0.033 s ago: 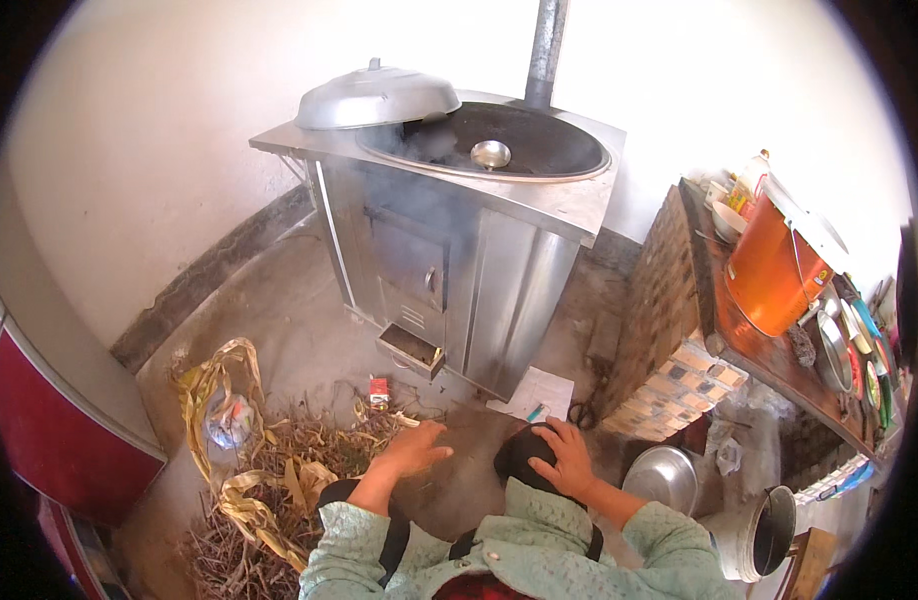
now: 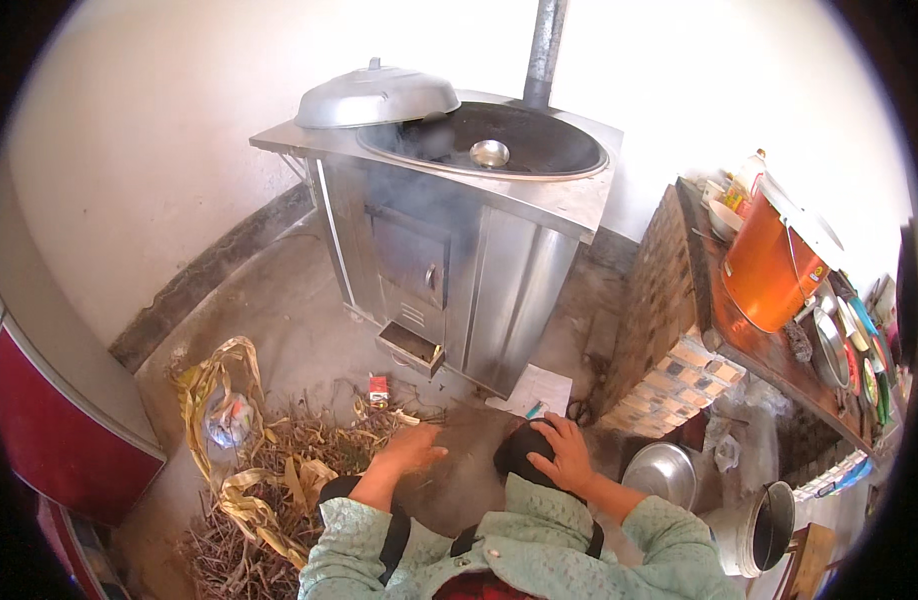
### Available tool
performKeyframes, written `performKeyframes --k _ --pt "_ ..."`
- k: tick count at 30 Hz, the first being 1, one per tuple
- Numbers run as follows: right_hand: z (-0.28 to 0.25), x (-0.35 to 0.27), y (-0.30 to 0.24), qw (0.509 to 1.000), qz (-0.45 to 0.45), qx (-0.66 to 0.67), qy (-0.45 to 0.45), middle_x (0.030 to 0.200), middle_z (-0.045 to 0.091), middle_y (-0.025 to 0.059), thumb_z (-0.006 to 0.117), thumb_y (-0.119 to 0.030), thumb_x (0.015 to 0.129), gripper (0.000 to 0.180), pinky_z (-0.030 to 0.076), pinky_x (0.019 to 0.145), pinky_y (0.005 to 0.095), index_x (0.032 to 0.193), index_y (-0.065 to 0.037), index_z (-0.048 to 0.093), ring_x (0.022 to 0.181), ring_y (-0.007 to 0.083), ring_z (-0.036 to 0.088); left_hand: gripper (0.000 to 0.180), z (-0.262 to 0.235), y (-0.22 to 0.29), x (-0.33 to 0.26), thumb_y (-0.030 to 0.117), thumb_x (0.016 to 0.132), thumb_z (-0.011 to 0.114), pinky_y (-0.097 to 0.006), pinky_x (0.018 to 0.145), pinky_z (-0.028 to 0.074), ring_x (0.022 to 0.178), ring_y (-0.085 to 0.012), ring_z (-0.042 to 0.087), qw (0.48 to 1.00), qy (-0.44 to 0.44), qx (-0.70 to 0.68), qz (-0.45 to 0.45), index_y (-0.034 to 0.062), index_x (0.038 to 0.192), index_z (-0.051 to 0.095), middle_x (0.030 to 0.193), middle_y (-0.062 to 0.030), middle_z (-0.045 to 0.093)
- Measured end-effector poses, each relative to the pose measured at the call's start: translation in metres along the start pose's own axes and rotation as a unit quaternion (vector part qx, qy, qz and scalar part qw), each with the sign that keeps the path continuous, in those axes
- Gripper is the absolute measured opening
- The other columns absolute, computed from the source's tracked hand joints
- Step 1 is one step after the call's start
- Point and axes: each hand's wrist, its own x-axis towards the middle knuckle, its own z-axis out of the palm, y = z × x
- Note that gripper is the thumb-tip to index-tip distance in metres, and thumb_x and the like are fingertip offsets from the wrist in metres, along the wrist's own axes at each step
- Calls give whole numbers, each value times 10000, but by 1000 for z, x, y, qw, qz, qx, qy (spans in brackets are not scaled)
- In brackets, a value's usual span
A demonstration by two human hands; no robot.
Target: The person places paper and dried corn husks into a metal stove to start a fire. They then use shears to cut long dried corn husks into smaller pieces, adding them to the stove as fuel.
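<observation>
My left hand [image 2: 409, 452] hangs over the left knee, its fingers stretched out and holding nothing. On the dark cloth of the right knee rests my right hand [image 2: 567, 455], empty and with fingers apart. Ahead of me stands a metal stove [image 2: 499, 285] with its fire door [image 2: 409, 258] closed and a small ash drawer [image 2: 411, 346] pulled out at the bottom. A metal ladle [image 2: 490, 154] lies in the large wok [image 2: 554, 140] set into the stove top. The domed lid [image 2: 379, 98] sits partly over the wok's left side. Smoke drifts across the stove's front.
Dry twigs [image 2: 254, 540] and corn husks [image 2: 254, 500] heap at the left, near a red-and-white packet [image 2: 379, 390]. Paper [image 2: 539, 390] lies before the stove. At the right, a brick-sided counter [image 2: 669, 390] carries an orange bucket [image 2: 771, 265] and dishes. A metal basin [image 2: 661, 473] stands below.
The smoke near the stove has shifted slightly and looks thinner over the wok. Both hands stay in almost the same place.
</observation>
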Motion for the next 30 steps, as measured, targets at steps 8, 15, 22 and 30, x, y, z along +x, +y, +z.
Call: performKeyframes --k 8,15,22,30 --pt "17 34 -47 970 -11 -185 -156 1200 479 142 659 -384 764 610 347 916 493 1295 -154 465 1128 348 439 461 12 -34 -6 380 802 641 -473 864 453 1041 -377 568 999 9 36 -33 26 1087 563 1084 -210 613" --pt "93 76 -55 962 -64 -119 -238 1236 470 152 694 -314 742 765 372 904 515 1391 -136 329 1141 352 457 496 15 -23 -5 358 786 657 -459 890 443 1076 -365 553 999 -25 17 -33 33 1146 553 1108 -207 606" --pt "141 77 -43 910 -48 -43 -410 1253 474 188 736 -333 722 864 467 872 481 1414 -121 265 1121 391 510 471 16 -24 1 326 778 667 -447 890 453 1077 -346 559 993 -89 63 -48 63 1158 575 1127 -181 608" --pt "120 82 -51 912 -12 -41 -408 1249 464 218 709 -295 764 867 434 912 455 1434 -87 201 1124 406 489 541 15 -15 3 347 792 653 -471 871 453 1042 -384 563 997 -45 55 -33 9 1195 524 1122 -228 596"
